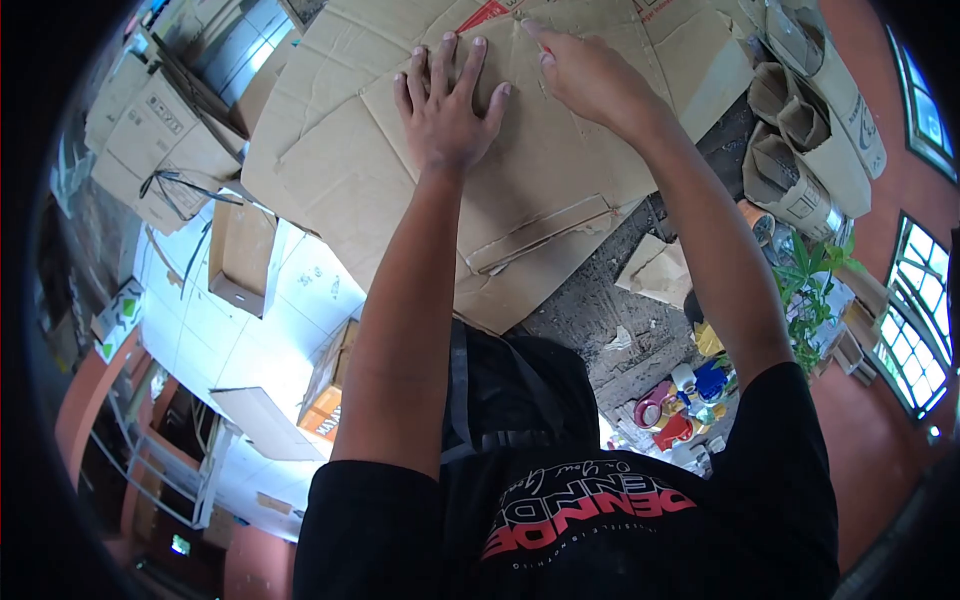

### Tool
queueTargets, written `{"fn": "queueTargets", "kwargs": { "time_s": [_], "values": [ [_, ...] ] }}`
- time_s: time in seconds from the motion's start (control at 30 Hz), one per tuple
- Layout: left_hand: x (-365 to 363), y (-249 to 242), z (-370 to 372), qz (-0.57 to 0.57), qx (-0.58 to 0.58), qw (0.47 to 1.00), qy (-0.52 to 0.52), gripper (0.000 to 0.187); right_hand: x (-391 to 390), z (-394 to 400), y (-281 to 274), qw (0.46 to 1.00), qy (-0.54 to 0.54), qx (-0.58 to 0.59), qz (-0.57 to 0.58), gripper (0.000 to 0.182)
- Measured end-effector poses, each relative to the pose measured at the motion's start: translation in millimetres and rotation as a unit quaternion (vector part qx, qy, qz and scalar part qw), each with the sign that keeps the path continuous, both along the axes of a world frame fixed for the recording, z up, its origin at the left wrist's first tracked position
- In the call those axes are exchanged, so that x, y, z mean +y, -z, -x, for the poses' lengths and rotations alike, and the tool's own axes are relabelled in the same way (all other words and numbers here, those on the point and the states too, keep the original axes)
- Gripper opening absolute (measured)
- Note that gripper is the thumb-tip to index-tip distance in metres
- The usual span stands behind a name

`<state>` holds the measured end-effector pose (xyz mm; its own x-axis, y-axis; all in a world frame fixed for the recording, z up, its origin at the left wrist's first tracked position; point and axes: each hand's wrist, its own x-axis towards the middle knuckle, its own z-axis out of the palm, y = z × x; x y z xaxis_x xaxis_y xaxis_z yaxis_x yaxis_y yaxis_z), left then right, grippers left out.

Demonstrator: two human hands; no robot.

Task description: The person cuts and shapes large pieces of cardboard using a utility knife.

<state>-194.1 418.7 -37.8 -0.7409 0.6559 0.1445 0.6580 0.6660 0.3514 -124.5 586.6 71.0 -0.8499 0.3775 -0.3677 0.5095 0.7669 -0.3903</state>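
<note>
A broad brown cardboard sheet (325,175) lies flat in front of the person, over a dark, worn surface (580,318) that shows past its near right edge. Both hands are on the far part of the sheet. The left hand (445,115) rests palm down with its 5 fingers spread, grasping nothing; the spread probably presses the cardboard flat and stops it sliding. Just to its right, the right hand (595,80) is curled tight around a slim object (547,48) with a bit of red showing; its tip is too small to identify, but the closed grip and low wrist suggest pressure directed down onto the board. Nearer the person, a long narrow strip (545,235) is outlined in the sheet. At the far right, rolled cardboard tubes (805,150) stand clustered beside the sheet, perhaps grouped to stay out of the way. On the left, a shallow cardboard tray (243,250) lies on white tiles (310,275).
</note>
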Motion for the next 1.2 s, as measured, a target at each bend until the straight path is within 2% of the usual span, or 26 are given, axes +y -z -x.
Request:
{"fn": "queueTargets", "kwargs": {
  "time_s": [0.07, 0.17, 0.37, 0.47, 0.77, 0.87, 0.97, 1.03, 1.07, 1.17, 1.2],
  "values": [
    [-0.4, 0.9, -0.1, -0.003, -0.004, 1.0, 0.001, 0.063, 2.3, -10.9, -0.4, 1.0, -0.019, 0.001, 0.0, 0.049],
    [-0.1, 4.6, 0.1, 0.009, 0.007, 1.0, -0.005, 0.062, -10.3, -63.2, 4.5, 0.997, -0.018, 0.065, 0.029, 0.049],
    [0.0, 3.8, -0.7, -0.001, 0.011, 1.0, -0.008, 0.058, -63.9, -146.1, -36.8, 0.984, 0.074, -0.148, 0.061, 0.054],
    [0.2, 4.1, -0.2, -0.003, 0.011, 1.0, -0.011, 0.057, -84.7, -189.1, -40.1, 0.969, 0.103, -0.21, 0.074, 0.054],
    [-11.5, 5.9, 0.5, -0.037, 0.0, 0.999, 0.028, 0.062, -94.9, -209.3, -35.3, 0.976, 0.121, -0.172, 0.056, 0.055],
    [-15.5, 4.6, -3.0, -0.002, 0.0, 1.0, 0.01, 0.067, -100.3, -220.5, -34.6, 0.983, 0.118, -0.125, 0.059, 0.054],
    [-13.3, 2.1, -3.6, 0.001, -0.008, 1.0, 0.001, 0.067, -104.8, -241.0, -41.8, 0.972, 0.138, -0.163, 0.1, 0.055],
    [-13.5, 1.8, -5.4, 0.015, 0.001, 1.0, 0.008, 0.072, -102.9, -243.0, -52.2, 0.969, 0.167, -0.132, 0.122, 0.054],
    [-14.4, 0.5, -3.1, 0.022, 0.01, 1.0, 0.007, 0.074, -99.2, -238.0, -56.5, 0.968, 0.177, -0.114, 0.134, 0.053],
    [-17.4, 4.3, -0.8, -0.065, -0.049, 0.997, 0.001, 0.082, -88.9, -189.6, -59.4, 0.974, 0.166, -0.026, 0.15, 0.053],
    [-15.7, 5.0, -0.1, -0.051, -0.035, 0.998, 0.002, 0.084, -84.3, -169.6, -57.7, 0.977, 0.157, -0.005, 0.145, 0.053]
  ]
}}
